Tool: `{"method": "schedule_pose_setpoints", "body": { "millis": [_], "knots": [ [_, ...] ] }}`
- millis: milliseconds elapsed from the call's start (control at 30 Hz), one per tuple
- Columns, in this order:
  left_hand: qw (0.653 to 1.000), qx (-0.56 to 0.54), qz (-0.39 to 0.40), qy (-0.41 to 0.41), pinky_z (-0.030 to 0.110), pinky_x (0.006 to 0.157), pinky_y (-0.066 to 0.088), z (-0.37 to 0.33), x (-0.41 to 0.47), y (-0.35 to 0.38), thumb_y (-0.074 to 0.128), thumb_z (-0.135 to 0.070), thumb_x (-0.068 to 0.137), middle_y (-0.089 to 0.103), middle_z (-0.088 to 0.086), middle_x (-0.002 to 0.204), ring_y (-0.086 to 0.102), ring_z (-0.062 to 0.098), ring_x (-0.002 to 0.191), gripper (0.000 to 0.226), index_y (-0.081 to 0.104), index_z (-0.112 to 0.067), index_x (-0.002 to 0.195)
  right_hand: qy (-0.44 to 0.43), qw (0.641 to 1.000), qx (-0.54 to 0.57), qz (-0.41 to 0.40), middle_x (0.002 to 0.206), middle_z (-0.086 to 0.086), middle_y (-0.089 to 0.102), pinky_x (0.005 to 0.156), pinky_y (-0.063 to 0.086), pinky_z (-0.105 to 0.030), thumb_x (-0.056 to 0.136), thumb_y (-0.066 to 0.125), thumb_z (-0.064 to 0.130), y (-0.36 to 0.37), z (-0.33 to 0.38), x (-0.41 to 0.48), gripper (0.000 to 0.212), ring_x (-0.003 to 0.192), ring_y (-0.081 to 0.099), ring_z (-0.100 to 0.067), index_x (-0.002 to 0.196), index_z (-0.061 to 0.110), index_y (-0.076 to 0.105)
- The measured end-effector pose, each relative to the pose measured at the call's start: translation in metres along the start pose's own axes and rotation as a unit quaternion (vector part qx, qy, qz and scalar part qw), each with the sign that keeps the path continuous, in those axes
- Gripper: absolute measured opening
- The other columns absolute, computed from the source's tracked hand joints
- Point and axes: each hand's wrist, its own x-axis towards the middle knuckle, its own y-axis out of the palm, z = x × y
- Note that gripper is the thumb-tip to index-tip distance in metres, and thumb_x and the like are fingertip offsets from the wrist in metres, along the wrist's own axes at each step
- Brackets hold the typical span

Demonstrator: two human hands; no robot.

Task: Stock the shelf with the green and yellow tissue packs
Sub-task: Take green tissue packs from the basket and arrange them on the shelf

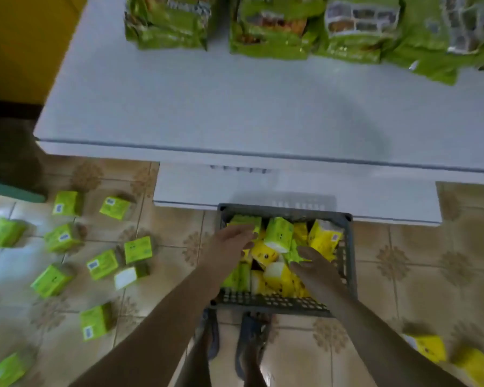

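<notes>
A dark grey plastic crate (349,261) stands on the floor against the white shelf unit (235,121), filled with green and yellow tissue packs. My left hand (232,236) reaches into the crate's left side, fingers spread over a green pack (245,220). My right hand (310,261) is lower in the crate's middle, fingers curled on a crumpled green pack (295,254) among yellow packs (326,238). Whether either hand has a firm hold is unclear. Several green packs (62,237) lie scattered on the tiles to the left. Two yellow packs (428,347) lie at the lower right.
Large green snack bags (274,26) line the back of the shelf's white top. A lower white ledge (291,188) juts out just behind the crate. My feet in sandals (249,339) stand right before the crate. A yellow wall (20,43) is at the far left.
</notes>
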Motion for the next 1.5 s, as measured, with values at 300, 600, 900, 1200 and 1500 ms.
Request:
{"method": "schedule_pose_setpoints", "body": {
  "millis": [300,600,900,1200,1500],
  "knots": [
    [0.993,-0.007,0.046,-0.105,0.010,0.058,0.045,0.110,0.136,0.009,0.050,-0.015,0.096,0.064,0.002,0.095,0.058,0.006,0.077,0.027,0.060,-0.005,0.119,0.101,0.990,0.023,-0.097,0.145,-0.008,0.044,0.091,0.041,-0.035,0.091,0.059,0.042,0.090,-0.080,0.175,0.067,0.125,0.048,-0.031,0.147,0.017,0.032],
    [0.993,0.053,0.071,-0.073,0.016,0.072,0.045,0.158,0.213,0.014,0.057,-0.015,0.091,0.067,0.004,0.114,0.061,0.004,0.081,0.027,0.065,-0.011,0.117,0.125,0.972,-0.061,-0.188,0.152,-0.018,0.030,0.114,0.023,-0.046,0.081,0.054,0.066,0.139,-0.122,0.314,0.092,0.140,0.026,-0.035,0.149,0.013,0.022],
    [0.989,0.095,0.089,-0.072,0.007,0.062,0.046,0.162,0.216,0.017,0.055,-0.013,0.093,0.067,0.004,0.104,0.060,0.005,0.081,0.025,0.063,-0.009,0.117,0.059,0.963,-0.205,-0.164,0.154,-0.021,0.020,0.114,0.012,-0.049,0.083,0.055,0.059,0.154,-0.124,0.312,0.092,0.142,0.018,-0.036,0.152,0.017,0.010],
    [0.989,0.109,0.086,-0.058,0.011,0.068,0.047,0.145,0.168,0.022,0.058,-0.018,0.092,0.067,-0.005,0.095,0.063,-0.001,0.077,0.011,0.067,-0.021,0.098,0.009,0.976,-0.176,-0.129,0.138,-0.020,0.044,0.108,0.029,-0.045,0.075,0.068,0.052,0.128,-0.113,0.244,0.092,0.128,0.040,-0.037,0.149,0.023,0.023],
    [0.994,0.096,0.055,0.014,0.024,0.075,0.048,0.035,0.048,0.031,0.056,-0.013,0.092,0.070,0.006,0.101,0.064,0.018,0.092,0.015,0.069,-0.017,0.099,-0.071,0.982,0.171,-0.031,0.112,0.006,0.066,0.073,0.056,-0.025,0.078,0.078,0.020,0.018,-0.040,0.063,0.048,0.088,0.064,0.002,0.111,0.041,0.051]
  ]
}}
